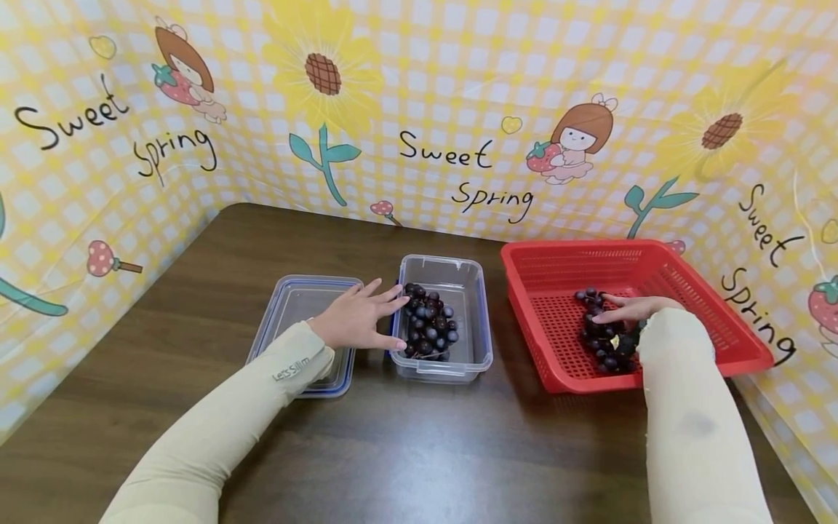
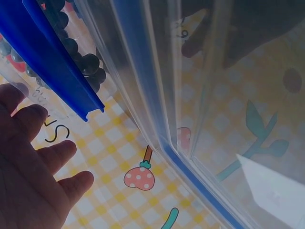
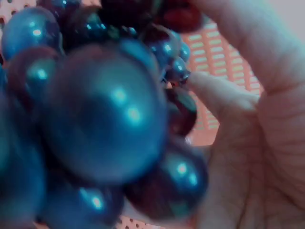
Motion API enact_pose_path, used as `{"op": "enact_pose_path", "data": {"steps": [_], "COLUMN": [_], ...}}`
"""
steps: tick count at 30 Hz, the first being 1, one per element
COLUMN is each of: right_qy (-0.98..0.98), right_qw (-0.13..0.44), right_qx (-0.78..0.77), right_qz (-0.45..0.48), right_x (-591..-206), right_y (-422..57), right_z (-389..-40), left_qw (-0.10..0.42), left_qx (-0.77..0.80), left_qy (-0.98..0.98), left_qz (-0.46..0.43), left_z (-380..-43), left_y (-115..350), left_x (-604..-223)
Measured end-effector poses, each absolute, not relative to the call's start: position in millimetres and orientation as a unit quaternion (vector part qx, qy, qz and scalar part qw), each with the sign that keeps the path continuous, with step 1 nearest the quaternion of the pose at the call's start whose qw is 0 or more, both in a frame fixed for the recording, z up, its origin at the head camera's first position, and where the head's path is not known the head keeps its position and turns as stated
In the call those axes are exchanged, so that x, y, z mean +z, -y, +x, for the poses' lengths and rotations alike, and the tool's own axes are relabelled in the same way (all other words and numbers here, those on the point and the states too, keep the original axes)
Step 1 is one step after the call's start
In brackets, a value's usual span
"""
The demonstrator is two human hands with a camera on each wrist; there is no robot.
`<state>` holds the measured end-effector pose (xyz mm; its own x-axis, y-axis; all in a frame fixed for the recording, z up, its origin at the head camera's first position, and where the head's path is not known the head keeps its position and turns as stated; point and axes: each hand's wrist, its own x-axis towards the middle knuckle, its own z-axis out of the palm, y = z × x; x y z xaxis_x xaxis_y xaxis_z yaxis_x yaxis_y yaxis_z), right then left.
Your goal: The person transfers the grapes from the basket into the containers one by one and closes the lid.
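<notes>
My left hand (image 1: 356, 318) has its fingers spread, with the fingertips at the left rim of a clear plastic food container (image 1: 468, 313) that holds dark grapes (image 1: 428, 327). In the left wrist view, the container's blue side clip (image 2: 52, 57) rises just past the fingers. Inside a red plastic basket (image 1: 550, 327), a bunch of dark purple grapes (image 1: 592, 338) lies under my right hand (image 1: 638, 308), whose thumb and fingers grip the bunch. Large grapes (image 3: 105, 114) fill much of the right wrist view and partly hide the hold.
A clear lid (image 1: 297, 298) with a blue seal lies left of the container, partly under the left forearm. All this stands on a dark wooden table (image 1: 406, 451). A yellow checked cloth (image 1: 445, 94) with printed flowers walls in the back and both sides.
</notes>
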<state>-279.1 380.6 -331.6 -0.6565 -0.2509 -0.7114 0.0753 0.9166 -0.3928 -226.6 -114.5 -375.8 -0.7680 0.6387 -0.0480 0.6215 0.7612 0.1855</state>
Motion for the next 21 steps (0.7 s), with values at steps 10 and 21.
{"op": "enact_pose_path", "data": {"steps": [10,21], "right_qy": [-0.881,-0.894], "right_qw": [0.429,0.375], "right_qx": [-0.190,-0.196], "right_qz": [-0.051,-0.147], "right_x": [-338,-356], "right_y": [-351,-338], "right_z": [-287,-303], "left_qw": [0.065,0.068], "left_qx": [0.094,0.095], "left_qy": [-0.935,-0.936], "left_qz": [0.334,0.333], "left_z": [-227,-230], "left_y": [114,115], "left_x": [-374,-378]}}
